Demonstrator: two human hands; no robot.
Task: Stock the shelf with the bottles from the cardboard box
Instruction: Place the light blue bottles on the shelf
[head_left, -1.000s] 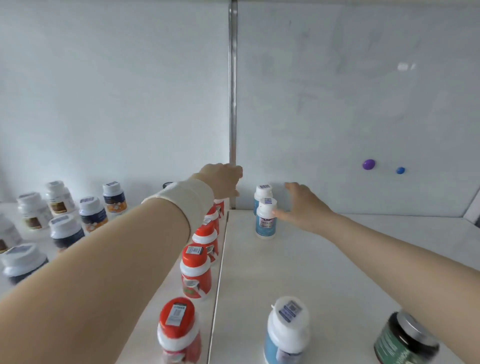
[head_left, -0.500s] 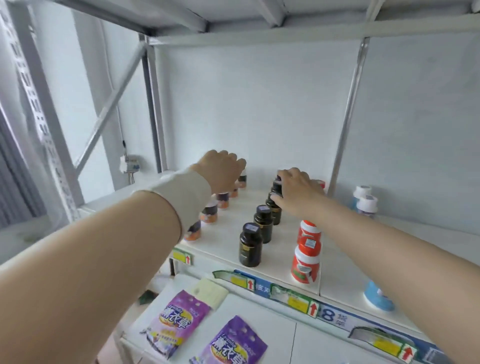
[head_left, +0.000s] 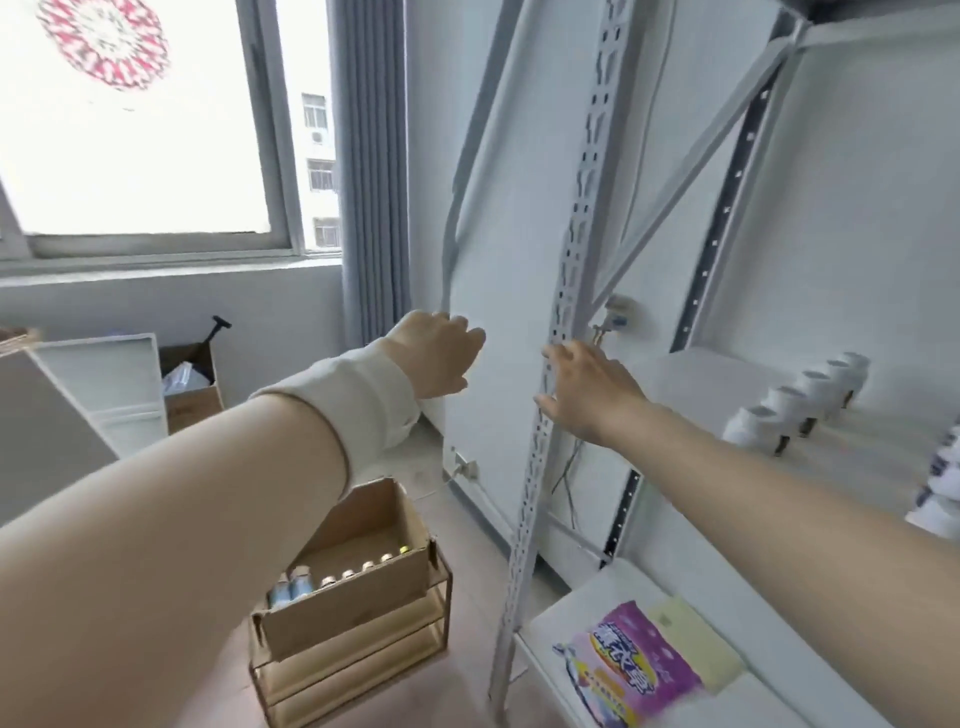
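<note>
An open cardboard box (head_left: 358, 592) stands on a small wooden rack on the floor, low and left of centre. Inside it a row of bottles (head_left: 332, 577) shows, blue ones at the left and several with light caps. My left hand (head_left: 439, 353) is stretched out in the air well above the box, fingers loosely apart, holding nothing. My right hand (head_left: 584, 392) hovers at the shelf's perforated left upright (head_left: 563, 291), fingers spread and empty. On the white shelf (head_left: 691, 384) at the right stands a blurred row of white-capped bottles (head_left: 800, 400).
A purple packet (head_left: 636, 670) and a pale yellow pad lie on the lower shelf board. A second cardboard box (head_left: 192, 384) and a white cabinet stand under the window at the left. A grey curtain hangs beside the window. Cables run down the wall behind the upright.
The view has swung left and down, from the shelf's bottles to the floor box. Both hands have left the bottles they touched and now hang empty in the air.
</note>
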